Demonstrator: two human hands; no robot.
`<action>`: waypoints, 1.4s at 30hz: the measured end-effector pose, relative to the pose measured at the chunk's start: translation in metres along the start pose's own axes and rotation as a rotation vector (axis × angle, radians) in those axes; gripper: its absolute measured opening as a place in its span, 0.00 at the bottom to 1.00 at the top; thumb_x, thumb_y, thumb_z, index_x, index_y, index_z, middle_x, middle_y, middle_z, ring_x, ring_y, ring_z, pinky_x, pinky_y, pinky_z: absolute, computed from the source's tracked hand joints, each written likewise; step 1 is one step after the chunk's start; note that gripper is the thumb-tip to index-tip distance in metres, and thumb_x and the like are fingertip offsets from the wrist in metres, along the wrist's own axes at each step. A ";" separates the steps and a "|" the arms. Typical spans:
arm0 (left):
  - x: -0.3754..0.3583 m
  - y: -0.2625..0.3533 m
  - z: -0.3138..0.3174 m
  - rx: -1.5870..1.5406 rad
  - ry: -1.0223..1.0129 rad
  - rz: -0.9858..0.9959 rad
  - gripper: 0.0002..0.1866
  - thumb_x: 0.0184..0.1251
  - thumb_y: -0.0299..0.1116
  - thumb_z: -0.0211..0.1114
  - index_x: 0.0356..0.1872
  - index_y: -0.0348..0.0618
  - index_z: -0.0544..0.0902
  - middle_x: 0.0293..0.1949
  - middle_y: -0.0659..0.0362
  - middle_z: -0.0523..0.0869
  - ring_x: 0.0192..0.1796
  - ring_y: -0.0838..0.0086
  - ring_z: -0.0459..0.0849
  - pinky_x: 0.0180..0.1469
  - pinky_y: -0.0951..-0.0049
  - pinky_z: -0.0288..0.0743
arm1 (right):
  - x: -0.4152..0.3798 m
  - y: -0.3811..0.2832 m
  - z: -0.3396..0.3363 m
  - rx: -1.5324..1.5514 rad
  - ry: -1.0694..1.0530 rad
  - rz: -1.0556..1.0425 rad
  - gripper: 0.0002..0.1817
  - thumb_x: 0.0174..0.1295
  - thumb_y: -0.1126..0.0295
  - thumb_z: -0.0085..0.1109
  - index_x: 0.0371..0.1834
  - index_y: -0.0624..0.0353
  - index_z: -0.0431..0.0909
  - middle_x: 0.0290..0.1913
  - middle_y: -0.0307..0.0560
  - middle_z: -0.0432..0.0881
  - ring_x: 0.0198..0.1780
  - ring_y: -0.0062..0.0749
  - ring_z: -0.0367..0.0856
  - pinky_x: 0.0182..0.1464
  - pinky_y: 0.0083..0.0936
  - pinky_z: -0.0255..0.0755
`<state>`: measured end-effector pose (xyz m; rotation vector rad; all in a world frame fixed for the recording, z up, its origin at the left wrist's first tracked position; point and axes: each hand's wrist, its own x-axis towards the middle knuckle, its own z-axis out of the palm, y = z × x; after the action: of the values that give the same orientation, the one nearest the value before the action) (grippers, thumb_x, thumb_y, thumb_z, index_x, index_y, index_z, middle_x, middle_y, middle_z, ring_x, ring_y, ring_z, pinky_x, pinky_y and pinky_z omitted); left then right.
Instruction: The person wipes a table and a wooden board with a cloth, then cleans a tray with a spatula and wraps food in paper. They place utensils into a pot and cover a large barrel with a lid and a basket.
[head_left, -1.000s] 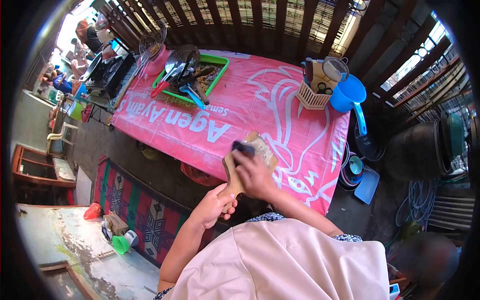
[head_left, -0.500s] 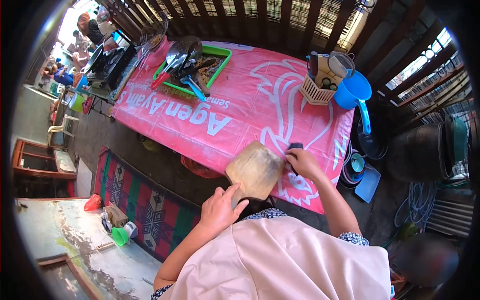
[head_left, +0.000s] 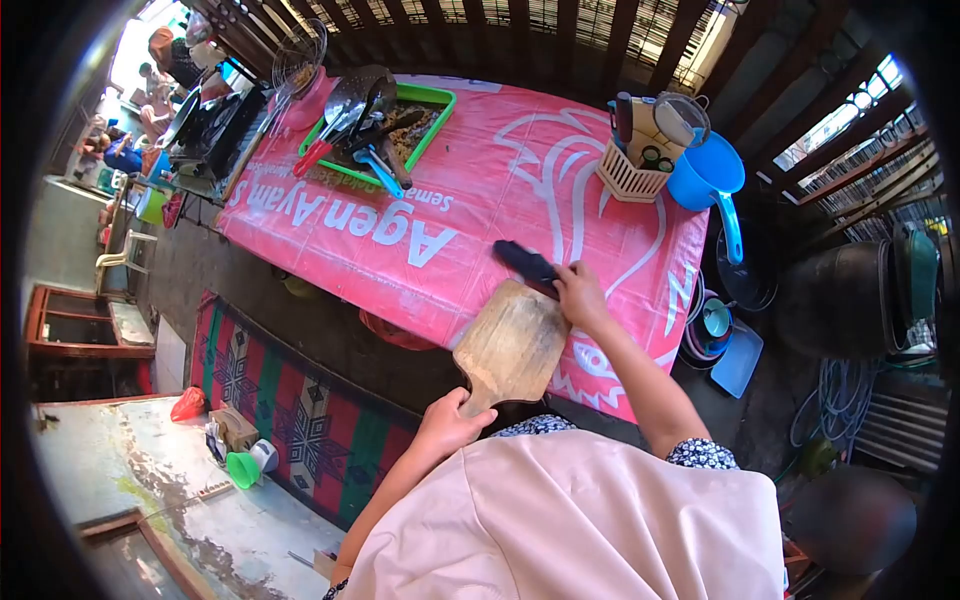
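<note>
A worn wooden cutting board (head_left: 512, 338) with a short handle lies at the table's near edge, darkened in patches. My left hand (head_left: 455, 422) is wrapped round its handle at the lower left. Just past the board's upper right corner, my right hand (head_left: 580, 292) grips one end of a long, dark, flat object (head_left: 526, 264). That object points up and left over the pink tablecloth (head_left: 470, 275), close to the board's far edge. It is smeared by motion, and I cannot tell its exact kind.
A green tray (head_left: 437, 135) with utensils and food scraps sits far left on the table. At the right stand a cream basket (head_left: 632, 180) and a blue dipper (head_left: 705, 175). Basins (head_left: 714, 318) lie beyond the right edge; people (head_left: 155, 105) are far left.
My right hand has moved up and slightly left, swinging the dark object out past the board's far edge. My left hand has slid down onto the board's handle.
</note>
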<state>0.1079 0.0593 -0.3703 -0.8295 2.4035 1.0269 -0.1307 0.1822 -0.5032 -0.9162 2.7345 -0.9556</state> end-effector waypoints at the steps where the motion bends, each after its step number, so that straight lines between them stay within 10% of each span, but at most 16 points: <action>1: 0.004 -0.004 0.003 -0.391 -0.102 -0.136 0.22 0.50 0.41 0.65 0.37 0.32 0.72 0.30 0.47 0.80 0.30 0.65 0.81 0.33 0.71 0.75 | 0.001 -0.006 -0.004 -0.002 0.004 -0.003 0.15 0.51 0.72 0.51 0.44 0.55 0.74 0.36 0.56 0.75 0.42 0.49 0.72 0.43 0.38 0.67; 5: 0.003 0.012 -0.005 -1.006 -0.245 -0.329 0.12 0.54 0.28 0.63 0.36 0.36 0.69 0.28 0.55 0.79 0.25 0.79 0.79 0.22 0.82 0.73 | -0.043 -0.090 -0.041 0.502 -0.185 -0.378 0.15 0.51 0.69 0.55 0.44 0.52 0.76 0.37 0.53 0.73 0.37 0.46 0.72 0.40 0.33 0.67; 7: 0.005 0.011 -0.008 -0.864 -0.221 -0.256 0.13 0.54 0.28 0.63 0.35 0.35 0.69 0.28 0.55 0.79 0.24 0.78 0.79 0.21 0.81 0.73 | -0.072 -0.117 -0.053 0.222 -0.339 -0.316 0.16 0.51 0.69 0.54 0.46 0.49 0.76 0.38 0.52 0.73 0.36 0.44 0.72 0.39 0.32 0.67; 9: 0.009 0.012 -0.016 -0.729 -0.187 -0.176 0.13 0.55 0.29 0.63 0.35 0.35 0.69 0.27 0.55 0.79 0.23 0.78 0.79 0.21 0.80 0.73 | -0.068 -0.089 -0.034 0.208 -0.046 -0.285 0.19 0.49 0.67 0.56 0.48 0.47 0.73 0.38 0.48 0.72 0.39 0.44 0.72 0.40 0.33 0.67; 11: 0.004 0.018 -0.033 -0.482 -0.113 -0.066 0.14 0.54 0.29 0.63 0.35 0.34 0.69 0.26 0.56 0.79 0.22 0.80 0.79 0.20 0.80 0.72 | -0.054 -0.049 -0.027 0.330 -0.080 0.159 0.20 0.49 0.67 0.57 0.49 0.49 0.73 0.43 0.49 0.72 0.43 0.44 0.71 0.45 0.34 0.66; 19: 0.013 -0.002 -0.067 0.245 0.388 0.372 0.16 0.52 0.31 0.61 0.38 0.38 0.67 0.25 0.41 0.78 0.31 0.45 0.76 0.30 0.55 0.70 | -0.064 -0.051 -0.074 -0.086 0.379 0.037 0.19 0.47 0.67 0.59 0.45 0.56 0.74 0.47 0.49 0.70 0.50 0.45 0.66 0.51 0.39 0.60; 25: 0.033 -0.033 -0.102 0.314 0.274 0.507 0.15 0.51 0.29 0.62 0.37 0.36 0.68 0.26 0.40 0.77 0.32 0.44 0.76 0.31 0.54 0.69 | -0.128 -0.094 -0.038 0.203 0.416 0.308 0.06 0.48 0.69 0.57 0.28 0.59 0.77 0.24 0.51 0.76 0.31 0.46 0.74 0.37 0.35 0.66; 26: 0.040 -0.040 -0.105 0.229 0.295 0.667 0.14 0.51 0.28 0.61 0.36 0.34 0.68 0.24 0.42 0.78 0.26 0.50 0.78 0.28 0.59 0.69 | -0.137 -0.103 -0.032 0.388 0.445 0.368 0.09 0.54 0.66 0.54 0.28 0.62 0.76 0.20 0.52 0.75 0.25 0.40 0.76 0.29 0.30 0.67; 29: 0.048 -0.026 -0.105 -0.400 -0.071 0.287 0.07 0.61 0.30 0.55 0.33 0.40 0.67 0.19 0.62 0.73 0.16 0.82 0.71 0.15 0.83 0.65 | -0.155 -0.144 -0.038 0.437 0.492 0.537 0.11 0.57 0.63 0.50 0.29 0.61 0.75 0.24 0.52 0.76 0.29 0.40 0.77 0.33 0.30 0.68; 33: 0.060 -0.003 -0.081 -0.459 -0.343 0.402 0.11 0.68 0.39 0.45 0.31 0.42 0.65 0.21 0.60 0.73 0.16 0.81 0.70 0.15 0.83 0.64 | -0.162 -0.172 -0.025 0.655 0.619 0.431 0.08 0.49 0.76 0.50 0.33 0.64 0.73 0.32 0.52 0.77 0.37 0.40 0.77 0.40 0.30 0.70; 37: 0.050 0.025 -0.036 -0.527 -0.607 0.389 0.14 0.68 0.42 0.45 0.33 0.41 0.66 0.24 0.59 0.75 0.20 0.76 0.73 0.21 0.79 0.68 | -0.178 -0.196 -0.021 1.320 0.467 0.422 0.20 0.60 0.54 0.49 0.40 0.63 0.73 0.34 0.46 0.79 0.37 0.25 0.76 0.42 0.24 0.68; 39: 0.058 0.018 0.005 -0.142 -0.299 0.932 0.16 0.67 0.43 0.47 0.37 0.36 0.68 0.33 0.55 0.77 0.28 0.71 0.75 0.30 0.77 0.70 | -0.200 -0.203 -0.034 1.223 0.470 0.599 0.23 0.60 0.50 0.47 0.39 0.63 0.70 0.30 0.44 0.76 0.33 0.24 0.74 0.38 0.23 0.67; 40: 0.063 0.024 0.013 0.095 -0.453 0.892 0.20 0.64 0.33 0.50 0.55 0.37 0.65 0.57 0.44 0.65 0.53 0.57 0.71 0.50 0.70 0.70 | -0.216 -0.212 -0.046 1.265 0.592 0.629 0.24 0.60 0.49 0.47 0.39 0.63 0.68 0.30 0.43 0.74 0.33 0.23 0.70 0.37 0.23 0.66; 42: 0.039 0.029 0.044 0.004 -0.588 0.882 0.17 0.65 0.35 0.49 0.51 0.36 0.67 0.52 0.46 0.68 0.48 0.61 0.72 0.47 0.71 0.69 | -0.240 -0.208 -0.043 1.265 0.771 0.673 0.24 0.60 0.49 0.48 0.41 0.63 0.67 0.33 0.44 0.74 0.36 0.22 0.70 0.39 0.22 0.66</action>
<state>0.0656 0.0936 -0.4058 0.5665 2.1987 1.3057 0.1580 0.2136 -0.3684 0.6343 1.7324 -2.5655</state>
